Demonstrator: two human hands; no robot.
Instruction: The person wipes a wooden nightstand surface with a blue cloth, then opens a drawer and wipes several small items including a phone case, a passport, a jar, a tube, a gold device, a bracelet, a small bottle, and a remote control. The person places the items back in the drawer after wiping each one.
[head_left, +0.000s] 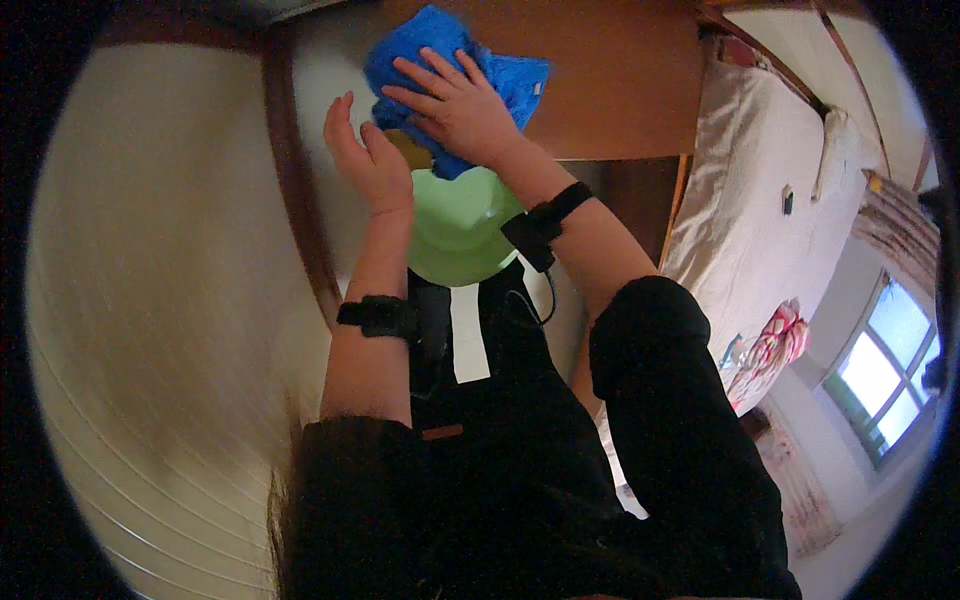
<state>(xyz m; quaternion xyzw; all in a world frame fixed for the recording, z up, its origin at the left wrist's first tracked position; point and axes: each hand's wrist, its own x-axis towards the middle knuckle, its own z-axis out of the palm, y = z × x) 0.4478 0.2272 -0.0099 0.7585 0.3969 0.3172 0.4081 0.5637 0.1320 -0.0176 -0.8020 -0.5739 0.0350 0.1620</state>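
A bunched blue cloth (427, 45) lies at the top, left of the middle, partly over a wooden surface. Spread across it is my right hand (469, 112), its palm against the cloth and its fingers apart. To the left, my left hand (371, 157) is raised with its thumb apart from the fingers and nothing visible in it. Under the cloth's lower edge, between my forearms, sits a light green plastic basin (465, 232). A yellowish-brown patch shows between my left hand and the cloth; what it is I cannot tell.
A brown wooden panel (600, 75) runs along the top. A bed (772, 165) with a pale sheet stands at the right, bearing a small dark object (787, 201) and a red and white striped cloth (772, 349). A wall edged with dark trim is at the left.
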